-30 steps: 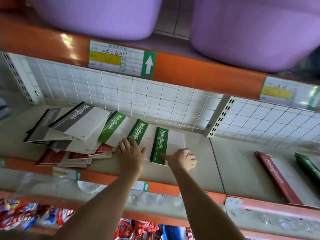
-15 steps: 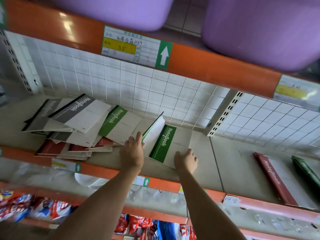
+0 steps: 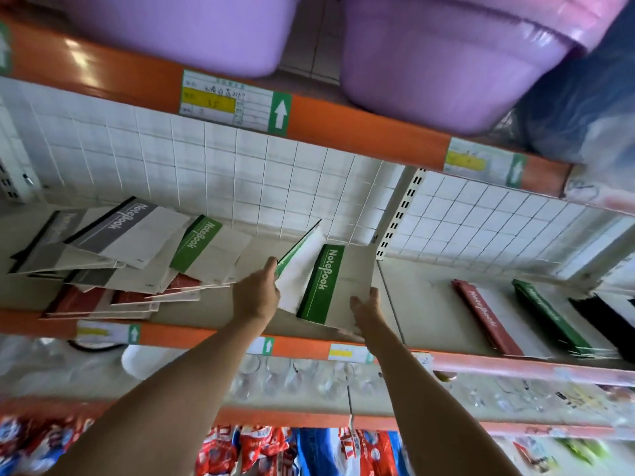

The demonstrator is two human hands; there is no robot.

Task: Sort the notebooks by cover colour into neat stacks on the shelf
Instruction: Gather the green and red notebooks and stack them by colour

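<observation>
My left hand [image 3: 257, 294] grips a green-spined notebook [image 3: 298, 266] by its lower edge and tilts it up on edge. Next to it, my right hand [image 3: 367, 305] holds the right edge of a second green-banded notebook [image 3: 321, 281], lifted off the shelf board [image 3: 422, 314]. To the left lies a jumbled pile: a third green notebook [image 3: 202, 247], grey ones [image 3: 127, 231] and red ones [image 3: 86, 300] underneath. At the right stand neat stacks: red [image 3: 482, 316], green [image 3: 546, 312] and black [image 3: 604, 321].
A white wire grid [image 3: 240, 173] backs the shelf, with a slotted upright [image 3: 398, 214] at its middle. Purple tubs [image 3: 446, 63] sit on the orange-edged shelf above. Glassware and snack packets fill the lower shelves.
Both hands have raised their green notebooks: the left one went from flat to standing on edge, the right one slid right and lifted. The view moved closer.
</observation>
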